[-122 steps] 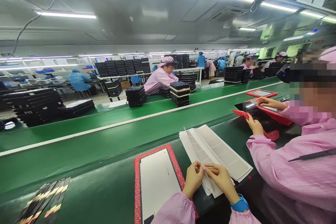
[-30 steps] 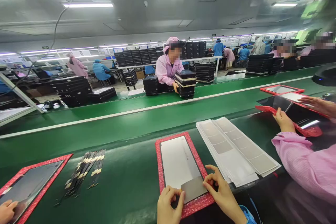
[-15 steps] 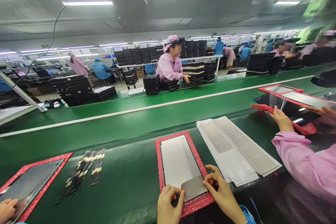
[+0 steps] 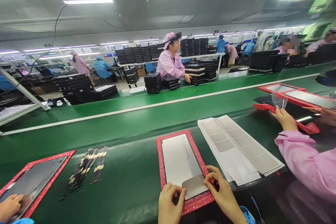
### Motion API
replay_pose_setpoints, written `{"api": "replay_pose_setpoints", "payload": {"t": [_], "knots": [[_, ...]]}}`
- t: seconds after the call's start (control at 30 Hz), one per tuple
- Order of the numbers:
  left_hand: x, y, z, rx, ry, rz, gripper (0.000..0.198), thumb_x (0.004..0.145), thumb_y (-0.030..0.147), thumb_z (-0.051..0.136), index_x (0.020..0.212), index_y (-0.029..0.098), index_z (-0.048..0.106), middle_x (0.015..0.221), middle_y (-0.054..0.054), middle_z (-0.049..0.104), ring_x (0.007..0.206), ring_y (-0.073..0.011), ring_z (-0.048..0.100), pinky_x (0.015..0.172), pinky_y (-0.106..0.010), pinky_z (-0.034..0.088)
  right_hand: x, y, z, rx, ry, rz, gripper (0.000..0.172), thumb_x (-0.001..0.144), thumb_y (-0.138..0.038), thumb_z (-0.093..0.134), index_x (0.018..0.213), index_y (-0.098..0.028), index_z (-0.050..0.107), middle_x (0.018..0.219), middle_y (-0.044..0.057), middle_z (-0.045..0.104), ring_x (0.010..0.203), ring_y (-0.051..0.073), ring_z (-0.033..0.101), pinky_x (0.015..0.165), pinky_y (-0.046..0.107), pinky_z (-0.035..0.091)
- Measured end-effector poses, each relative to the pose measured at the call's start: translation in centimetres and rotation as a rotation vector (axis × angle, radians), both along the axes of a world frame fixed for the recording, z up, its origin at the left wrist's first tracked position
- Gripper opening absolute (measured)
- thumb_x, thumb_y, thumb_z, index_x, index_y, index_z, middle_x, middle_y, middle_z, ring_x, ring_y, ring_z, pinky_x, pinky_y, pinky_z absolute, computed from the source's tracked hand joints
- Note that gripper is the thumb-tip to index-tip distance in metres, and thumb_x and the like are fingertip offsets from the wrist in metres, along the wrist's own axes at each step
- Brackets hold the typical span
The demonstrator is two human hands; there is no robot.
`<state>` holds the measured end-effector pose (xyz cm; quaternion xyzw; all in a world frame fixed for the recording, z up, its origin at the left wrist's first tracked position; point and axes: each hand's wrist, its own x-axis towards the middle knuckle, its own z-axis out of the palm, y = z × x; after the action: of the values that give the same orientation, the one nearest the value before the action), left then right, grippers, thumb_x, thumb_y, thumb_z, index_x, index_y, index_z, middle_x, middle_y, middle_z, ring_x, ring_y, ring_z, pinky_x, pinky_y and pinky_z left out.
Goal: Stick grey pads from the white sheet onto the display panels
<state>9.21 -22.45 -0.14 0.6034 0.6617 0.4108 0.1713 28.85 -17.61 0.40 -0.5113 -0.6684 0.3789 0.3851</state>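
I'm pinching the grey sheet (image 4: 194, 187) with my left hand (image 4: 170, 204) and right hand (image 4: 222, 194) — seating it on the white panel (image 4: 178, 157), its top edge needing pressing flat.

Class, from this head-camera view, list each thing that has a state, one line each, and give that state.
left hand: fingers on the grey sheet's near edge
right hand: fingers at the grey sheet's right corner
grey sheet: lying on the white panel's near end
white panel: lying inside the red foam frame
stack of white sheets: fanned flat beside the frame
black ribbon cables: lying in a loose row on the green conveyor belt
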Motion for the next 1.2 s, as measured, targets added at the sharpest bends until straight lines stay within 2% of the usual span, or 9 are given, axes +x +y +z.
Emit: {"api": "replay_pose_setpoints", "payload": {"t": [0.17,0.53,1.2], "knots": [[0.2,0.0,0.4,0.019,-0.013,0.022,0.040,0.081,0.051,0.047,0.058,0.019,0.057,0.058,0.000,0.051,0.058,-0.0137,0.049,0.058,-0.025,0.037,0.0,0.1,-0.4,0.052,0.001,-0.017,0.032,0.082,-0.030,0.049,0.113,-0.023,0.044,0.071,-0.003,0.059,0.064,0.013,0.055,0.065,0.025,0.045],[0.4,0.0,0.5,0.033,-0.031,0.045,0.042,0.080,0.053,0.046,0.057,0.020,0.057,0.058,0.000,0.052,0.057,-0.0140,0.049,0.057,-0.025,0.038,0.1,0.1,-0.5,0.051,-0.019,0.006,0.032,0.084,-0.031,0.046,0.115,-0.023,0.041,0.073,-0.002,0.058,0.065,0.014,0.054,0.065,0.026,0.045],[0.3,-0.2,-0.5,0.066,0.151,0.029,0.032,0.083,0.040,0.048,0.060,0.020,0.056,0.059,0.001,0.050,0.059,-0.0146,0.050,0.062,-0.026,0.036,0.2,0.1,-0.9,0.050,-0.039,0.025,0.028,0.085,-0.029,0.048,0.112,-0.025,0.045,0.079,-0.001,0.058,0.072,0.014,0.055,0.072,0.027,0.045]]}}
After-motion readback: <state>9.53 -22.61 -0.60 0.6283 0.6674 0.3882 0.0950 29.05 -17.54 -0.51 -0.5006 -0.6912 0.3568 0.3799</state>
